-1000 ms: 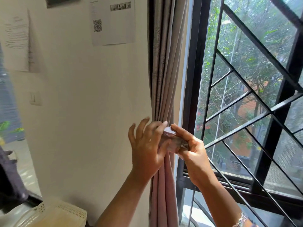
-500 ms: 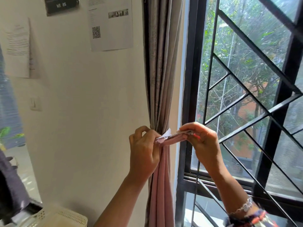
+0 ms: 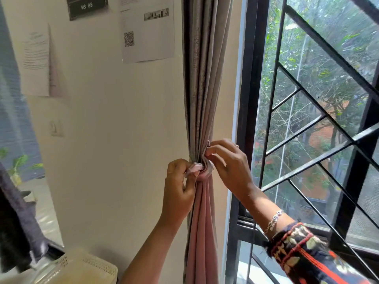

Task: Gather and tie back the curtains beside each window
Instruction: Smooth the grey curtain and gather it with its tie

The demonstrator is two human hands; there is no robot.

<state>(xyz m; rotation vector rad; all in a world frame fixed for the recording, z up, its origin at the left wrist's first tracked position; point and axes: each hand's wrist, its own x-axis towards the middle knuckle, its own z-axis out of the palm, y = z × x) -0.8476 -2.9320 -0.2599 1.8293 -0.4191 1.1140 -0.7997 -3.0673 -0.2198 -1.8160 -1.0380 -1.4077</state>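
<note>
The gathered curtain [image 3: 202, 95] hangs vertically between both hands; the tie band [image 3: 202, 170] is pinched by the left hand [image 3: 180, 187] and right hand [image 3: 227, 162].

Looks like an office or workroom; printed notices [image 3: 147, 29] with a QR code taped up. Dark sign [image 3: 87, 6] reading "WS 05" on the wall [image 3: 114, 130]; barred window [image 3: 315, 119].
</note>
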